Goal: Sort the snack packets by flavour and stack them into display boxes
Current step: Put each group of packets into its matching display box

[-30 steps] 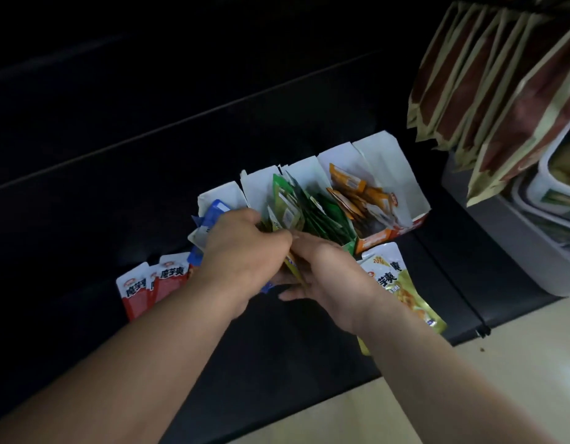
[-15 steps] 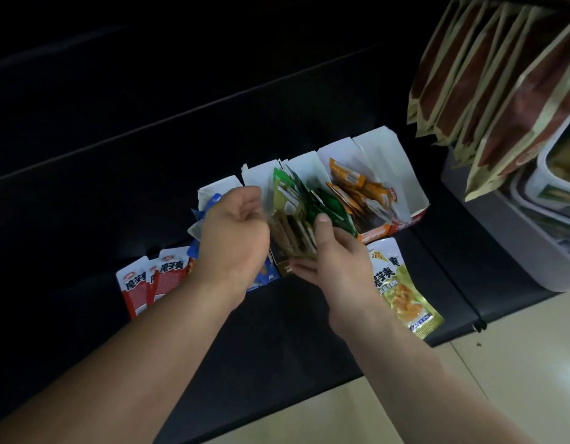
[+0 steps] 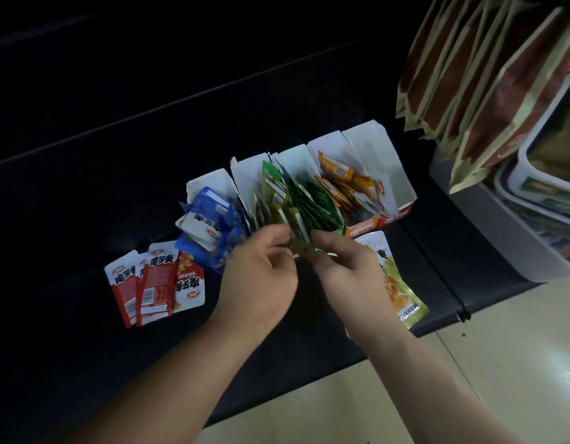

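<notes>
I note left hand (image 3: 261, 277) and right hand (image 3: 347, 270) meeting, fingers curled. Both pinch the lower ends of fanned green packets (image 3: 296, 200) in the middle display box (image 3: 245, 174) — red packets (image 3: 149, 283) loose alongside.

- Exposure is low overall; the dark shelf (image 3: 85, 187) reads almost black and loses all detail toward the upper left.
- The brightest areas are the white box flaps (image 3: 373, 155) and the pale floor (image 3: 469, 395), which carries a soft sheen near the right edge (light seems to arrive from that side).
- Motion blur smears the left hand (image 3: 261, 274), the right hand (image 3: 347, 267) and the green packets (image 3: 309, 200) between them; print on the red packets (image 3: 155, 280) is legible.
- Wide-angle distortion tilts the hanging bags (image 3: 488, 75).
</notes>
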`<move>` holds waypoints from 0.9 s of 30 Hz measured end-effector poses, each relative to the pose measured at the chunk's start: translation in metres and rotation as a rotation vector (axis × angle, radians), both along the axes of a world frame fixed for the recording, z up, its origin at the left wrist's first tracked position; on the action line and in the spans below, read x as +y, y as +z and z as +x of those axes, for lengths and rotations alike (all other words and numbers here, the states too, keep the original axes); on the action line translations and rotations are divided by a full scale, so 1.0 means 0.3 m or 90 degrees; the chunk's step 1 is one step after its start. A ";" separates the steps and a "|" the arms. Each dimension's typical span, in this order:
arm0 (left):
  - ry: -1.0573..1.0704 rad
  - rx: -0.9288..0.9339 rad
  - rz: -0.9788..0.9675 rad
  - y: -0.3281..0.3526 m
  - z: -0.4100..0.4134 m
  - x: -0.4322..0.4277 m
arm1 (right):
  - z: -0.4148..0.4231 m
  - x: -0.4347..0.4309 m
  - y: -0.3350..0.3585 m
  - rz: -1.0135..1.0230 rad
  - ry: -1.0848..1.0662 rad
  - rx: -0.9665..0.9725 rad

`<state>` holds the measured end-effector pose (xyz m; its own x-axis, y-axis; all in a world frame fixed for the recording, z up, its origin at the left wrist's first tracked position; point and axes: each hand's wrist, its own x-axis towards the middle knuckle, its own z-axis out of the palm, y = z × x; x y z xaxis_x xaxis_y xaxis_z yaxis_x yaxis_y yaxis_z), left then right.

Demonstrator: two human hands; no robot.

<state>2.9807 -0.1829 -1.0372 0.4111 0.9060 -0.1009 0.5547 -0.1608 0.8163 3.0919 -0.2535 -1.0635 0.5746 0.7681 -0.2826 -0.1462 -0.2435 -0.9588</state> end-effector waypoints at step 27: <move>0.182 -0.061 -0.509 -0.234 0.209 -0.216 | 0.166 -0.264 -0.304 -0.189 0.012 -0.205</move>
<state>3.0433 -0.2478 -1.1074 0.2168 0.6470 -0.7310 0.4087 0.6199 0.6699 3.1418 -0.3327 -1.1547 0.6563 0.6917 -0.3013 0.1552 -0.5146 -0.8432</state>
